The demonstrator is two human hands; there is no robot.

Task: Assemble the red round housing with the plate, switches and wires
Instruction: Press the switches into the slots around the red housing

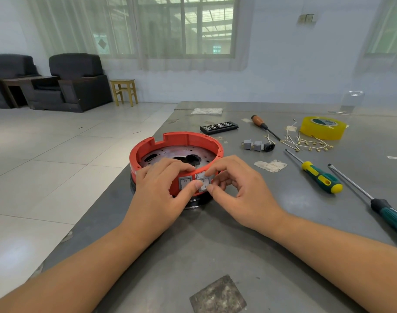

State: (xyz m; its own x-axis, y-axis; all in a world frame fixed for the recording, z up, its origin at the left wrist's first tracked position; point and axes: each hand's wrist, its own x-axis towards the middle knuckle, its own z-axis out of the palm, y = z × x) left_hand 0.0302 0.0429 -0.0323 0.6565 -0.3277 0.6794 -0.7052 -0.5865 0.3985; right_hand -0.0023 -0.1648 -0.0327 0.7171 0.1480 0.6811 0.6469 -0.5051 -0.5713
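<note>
Step in hand: seating a second switch point(204, 184) into the near wall of the red round housing point(177, 152); judged mid-insertion, as it sits tilted and proud of the wall.
Housing position: on the grey table point(215, 245), near its left edge, open side up, resting on a dark ring base.
Plate: perforated metal plate point(168, 154) already lying inside the housing.
First switch point(185, 182): flush in its cutout, just left of the second (looks fully home).
Left hand point(161, 193): fingers curled over the housing rim, thumb pressing the second switch's lower left corner; gripping the housing.
Right hand point(236, 188): fingers and thumb curled, pinching the second switch at its right edge.
Progress: early to middle; spare switches point(251, 145) and black socket point(268, 146) lie well apart on the table, wires point(306, 143) loose near the yellow tape roll point(321, 127).
Next move needs: squaring the tilted switch to its cutout, then even thumb pressure until both clips catch (clips not visible from here).
Risk: pushing one corner only could jam it crooked.
Tools: green-and-yellow screwdriver point(317, 176) to the right, untouched.
</note>
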